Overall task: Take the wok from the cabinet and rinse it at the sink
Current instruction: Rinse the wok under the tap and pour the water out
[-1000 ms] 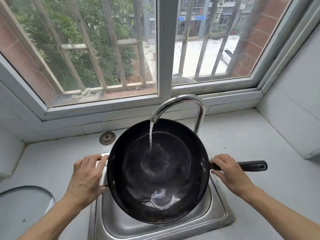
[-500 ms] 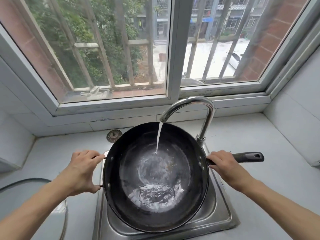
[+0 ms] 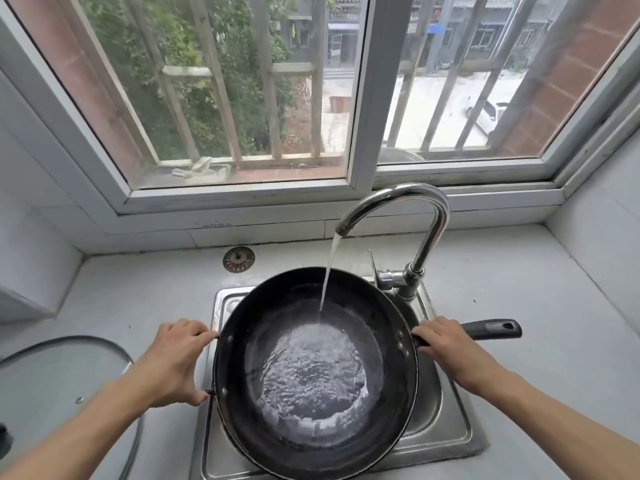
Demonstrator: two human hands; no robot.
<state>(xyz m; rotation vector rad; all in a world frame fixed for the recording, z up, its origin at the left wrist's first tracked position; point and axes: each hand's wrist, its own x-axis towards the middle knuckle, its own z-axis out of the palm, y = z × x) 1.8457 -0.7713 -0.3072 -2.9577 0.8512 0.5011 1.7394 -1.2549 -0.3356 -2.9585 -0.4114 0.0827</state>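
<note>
Wok (image 3: 311,358) over sink (image 3: 446,434), under running tap (image 3: 408,202), water pooled inside. L hand (image 3: 173,362) fingers curled on side rim; R hand (image 3: 446,344) clamped round handle (image 3: 491,329).

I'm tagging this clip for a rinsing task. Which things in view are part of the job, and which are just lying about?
Part of the job:
wok, held over the sink
faucet, running water into it
left hand on the side handle
right hand on the long handle

Lying about:
glass lid on the counter
sink strainer by the wall
</note>
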